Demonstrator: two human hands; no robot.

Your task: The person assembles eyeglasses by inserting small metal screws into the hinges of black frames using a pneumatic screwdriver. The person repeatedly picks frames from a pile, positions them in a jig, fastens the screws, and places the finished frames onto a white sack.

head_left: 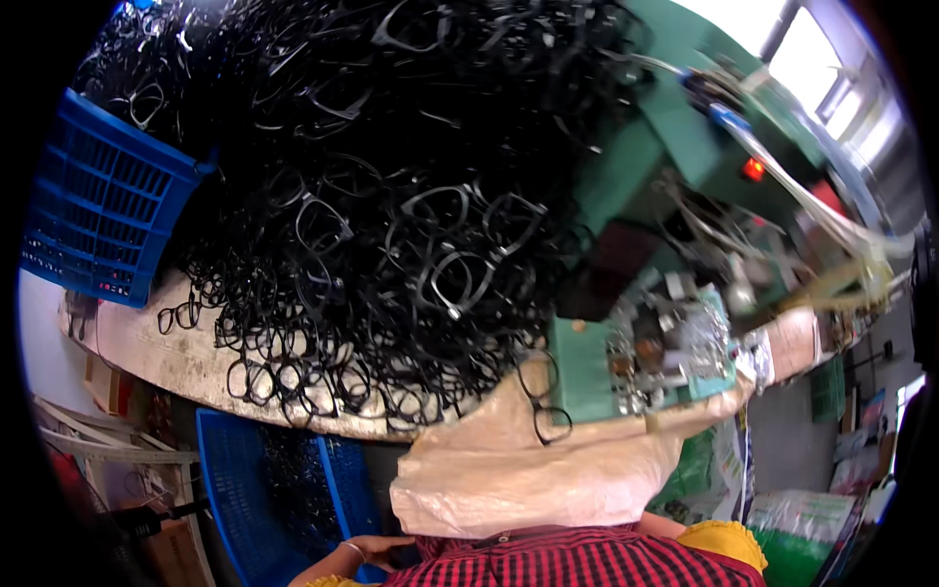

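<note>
My left hand (377, 550) is low in the view, beside the red-and-black checked cloth (558, 560) at my waist. Its fingers point toward that cloth, and their tips are hidden, so what they grip, if anything, does not show. Of my right arm only a bit of forearm (661, 525) and a yellow sleeve appear; the hand is out of sight. A pale crinkled sheet (538, 484) spreads from the table edge toward my lap. One pair of black eyeglass frames (536, 401) lies over its far part. Beyond is a large heap of dark eyeglass frames (362, 235).
A blue crate (108, 201) stands at the table's left. Below the edge, another blue crate (227, 489) contains small dark pieces. On the right is a green machine (685, 127) with cables, a red light and a metal fixture (665, 347). Green-and-white sacks (797, 528) are at lower right.
</note>
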